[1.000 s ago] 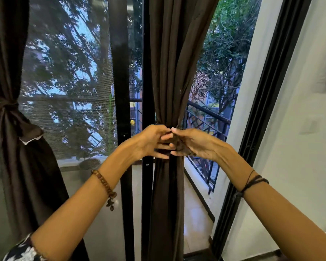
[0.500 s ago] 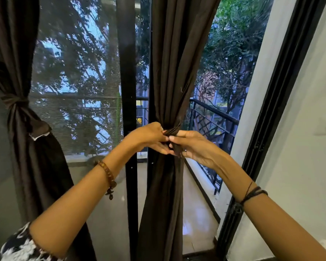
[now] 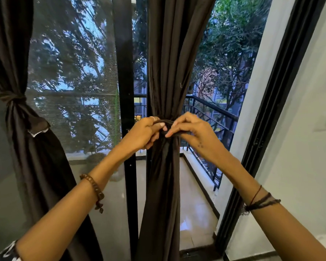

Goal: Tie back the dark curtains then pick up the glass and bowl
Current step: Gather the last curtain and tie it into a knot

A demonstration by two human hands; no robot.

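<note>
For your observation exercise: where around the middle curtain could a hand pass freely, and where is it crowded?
Free: the open doorway between the middle curtain and the white wall edge, above the balcony railing. Crowded: at the tie band, where the left hand and right hand both grip it.

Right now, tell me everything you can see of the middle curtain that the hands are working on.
The middle curtain is dark brown, matte cloth in long vertical folds. It hangs in front of the black door frame, gathered to a narrow waist and flaring above and below. A tie band of the same dark fabric wraps that waist. The left hand and right hand pinch the band from either side. Its lower end runs out of view.
</note>
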